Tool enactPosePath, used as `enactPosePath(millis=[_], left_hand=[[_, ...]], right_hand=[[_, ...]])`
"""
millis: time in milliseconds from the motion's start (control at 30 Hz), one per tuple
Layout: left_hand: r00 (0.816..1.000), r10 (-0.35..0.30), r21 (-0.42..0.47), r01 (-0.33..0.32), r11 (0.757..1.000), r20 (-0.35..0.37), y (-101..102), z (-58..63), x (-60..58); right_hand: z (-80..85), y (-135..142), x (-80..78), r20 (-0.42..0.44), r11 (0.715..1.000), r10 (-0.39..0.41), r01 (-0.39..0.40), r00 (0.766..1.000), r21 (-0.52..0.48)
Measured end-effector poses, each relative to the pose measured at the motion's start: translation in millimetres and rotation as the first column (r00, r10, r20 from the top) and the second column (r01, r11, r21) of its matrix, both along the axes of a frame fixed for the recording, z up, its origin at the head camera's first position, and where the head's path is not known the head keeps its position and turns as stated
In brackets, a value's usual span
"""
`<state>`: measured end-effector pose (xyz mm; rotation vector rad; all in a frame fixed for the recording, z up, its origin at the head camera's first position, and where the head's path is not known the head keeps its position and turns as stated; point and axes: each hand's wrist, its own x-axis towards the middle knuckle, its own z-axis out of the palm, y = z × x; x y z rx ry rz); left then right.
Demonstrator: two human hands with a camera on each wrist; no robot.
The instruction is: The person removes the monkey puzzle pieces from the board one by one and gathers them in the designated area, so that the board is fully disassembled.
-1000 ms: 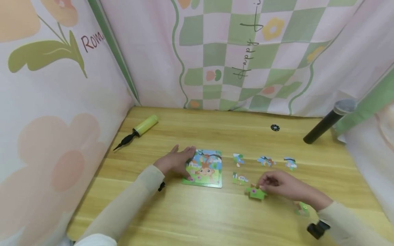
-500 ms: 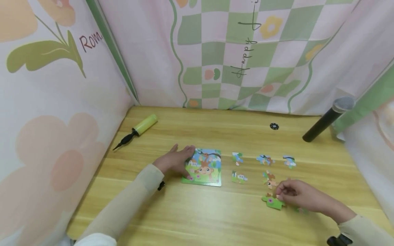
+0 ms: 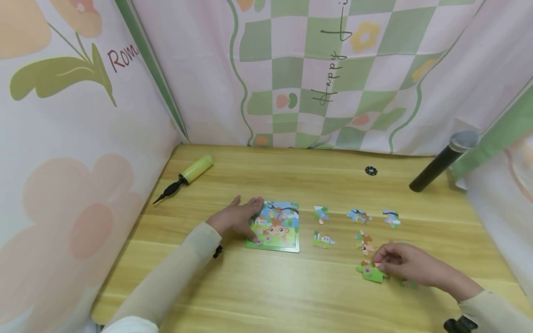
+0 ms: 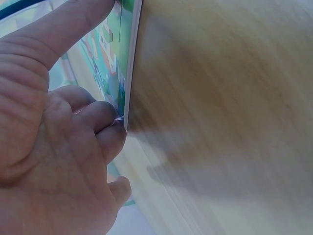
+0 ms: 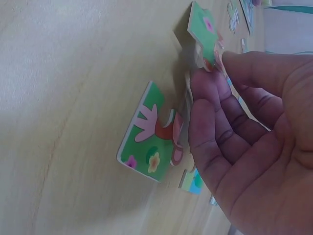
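A jigsaw puzzle board [image 3: 285, 240] with a monkey picture lies on the table. My left hand [image 3: 235, 220] rests along its left side, thumb near the lower corner and fingers near the upper one. Between thumb and fingertips my right hand [image 3: 412, 264] pinches a green puzzle piece [image 3: 372, 275] with a pink flower, tilted in the right wrist view. Just behind it lies a monkey-face piece [image 3: 364, 247]. A green corner piece [image 5: 146, 139] with a pink paw and flowers lies below that hand; in the head view the hand partly covers it.
More puzzle pieces lie right of the board: a house piece [image 3: 323, 239], a sky piece [image 3: 321, 214], a branch piece [image 3: 358, 216] and another branch piece [image 3: 391, 218]. Farther off are a yellow hand pump [image 3: 187, 175], a black round chip [image 3: 371, 171] and a black tube [image 3: 437, 166].
My right hand has moved right and nearer with the green piece, uncovering the monkey-face piece. Over the last half second it has barely moved. The left hand stays on the board.
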<state>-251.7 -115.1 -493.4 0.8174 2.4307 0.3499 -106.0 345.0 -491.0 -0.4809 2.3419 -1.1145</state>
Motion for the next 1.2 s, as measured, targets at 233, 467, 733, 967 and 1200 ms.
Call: enactPosePath(millis=[233, 467, 733, 967, 1200], left_hand=[[1.000, 0.001, 0.012, -0.001, 1.000, 0.002, -1, 0.4, 0.4], [1.000, -0.010, 0.013, 0.010, 1.000, 0.002, -2, -1.5, 0.1], [1.000, -0.009, 0.018, 0.008, 1.000, 0.004, -5, -3.5, -0.4], [0.999, -0.023, 0.030, 0.022, 0.999, 0.027, -7, -2.0, -1.0], [0.997, -0.043, 0.027, 0.041, 0.999, 0.068, -8, 3.6, -1.9]], right_hand=[[3.7, 1, 0.8, -0.015, 1.000, -0.001, 0.001, 1.000, 0.017], [8.7, 3, 0.9, -0.030, 1.000, 0.010, -0.010, 0.999, 0.006], [20.5, -6, -7.9, -0.040, 1.000, -0.010, 0.010, 0.999, 0.012], [29.1, -36, -31.2, -0.135, 0.997, 0.029, -0.019, 0.990, 0.075], [30.1, -88, -64.9, -0.181, 0.990, 0.114, -0.097, 0.977, 0.098]])
